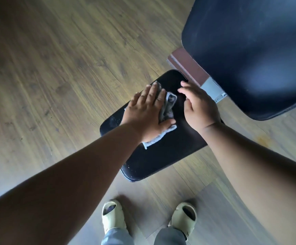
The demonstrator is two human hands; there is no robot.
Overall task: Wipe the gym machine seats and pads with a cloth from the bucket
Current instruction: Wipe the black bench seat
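Observation:
A black padded gym seat [161,156] lies below me, its surface dotted with pale specks. A crumpled grey cloth [168,106] lies on its far half. My left hand [145,112] presses flat on the cloth with straight, spread fingers. My right hand [198,105] hovers or rests just right of the cloth, fingers loosely curved and holding nothing; whether it touches the seat is unclear. A larger black back pad [253,50] rises at the upper right.
Wood-pattern floor [55,68] surrounds the seat. A maroon frame bar [186,64] with a grey metal bracket [212,89] joins seat and back pad. My feet in pale slip-on shoes [113,216] stand at the seat's near end. No bucket is in view.

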